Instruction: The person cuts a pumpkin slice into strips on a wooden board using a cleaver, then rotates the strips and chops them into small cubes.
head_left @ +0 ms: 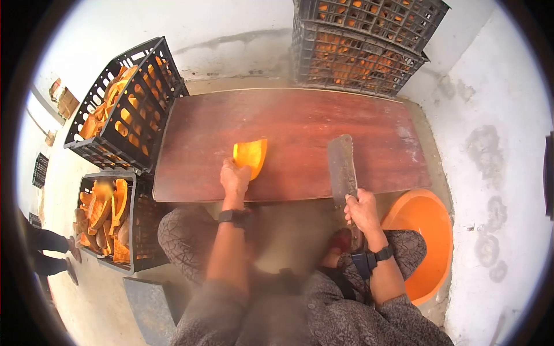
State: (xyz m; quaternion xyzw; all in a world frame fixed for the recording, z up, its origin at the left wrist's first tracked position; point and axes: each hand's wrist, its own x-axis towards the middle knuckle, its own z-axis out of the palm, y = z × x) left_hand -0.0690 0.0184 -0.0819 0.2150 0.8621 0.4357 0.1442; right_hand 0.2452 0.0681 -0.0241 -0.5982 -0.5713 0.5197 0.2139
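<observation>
My left hand (pixel 234 177) is closed on the near end of a pumpkin piece (pixel 251 154), whose bright orange inner side shows. The piece is at the low reddish-brown wooden table (pixel 300 115), left of its middle. In my right hand (pixel 362 211) is the handle of a cleaver (pixel 343 167), its wide, stained blade pointing away from me over the table's front part. A gap of bare wood lies between the blade and the pumpkin piece. My fingers hide part of the pumpkin piece and of the cleaver's handle.
Black crates of pumpkin pieces stand to the left, one raised (pixel 124 109) and one lower (pixel 134 225). More stacked crates (pixel 360 57) are behind the table. An orange tub (pixel 441 242) sits at my right by the white wall. Another person's legs (pixel 52 254) show far left.
</observation>
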